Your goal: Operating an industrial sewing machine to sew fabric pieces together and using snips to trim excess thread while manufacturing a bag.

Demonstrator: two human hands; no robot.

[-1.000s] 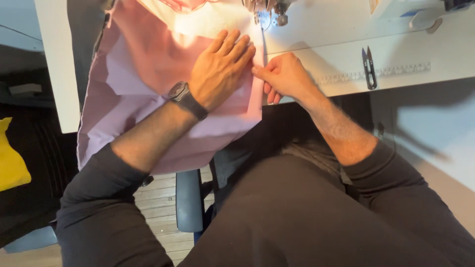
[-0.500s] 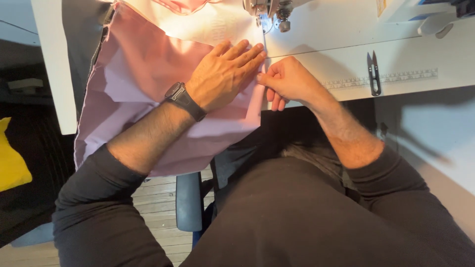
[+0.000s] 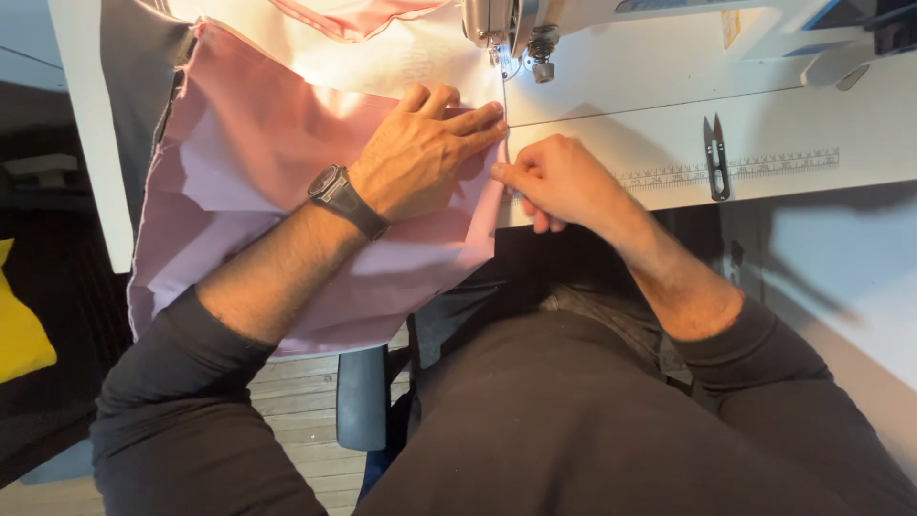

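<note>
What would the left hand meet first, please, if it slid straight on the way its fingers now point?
The left hand lies flat on the pink cloth, fingers pointing right and slightly up. First comes the cloth's edge at its fingertips, then probably the bare white table just below the sewing machine's needle.

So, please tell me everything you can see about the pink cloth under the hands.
The pink cloth looks thin and woven, pale pink to lilac, with soft creases. It lies spread on the white sewing table and its lower part hangs over the front edge toward the lap. Its right edge runs straight toward the sewing machine's presser foot. The left hand presses flat on it; the right hand pinches its right edge.
</note>
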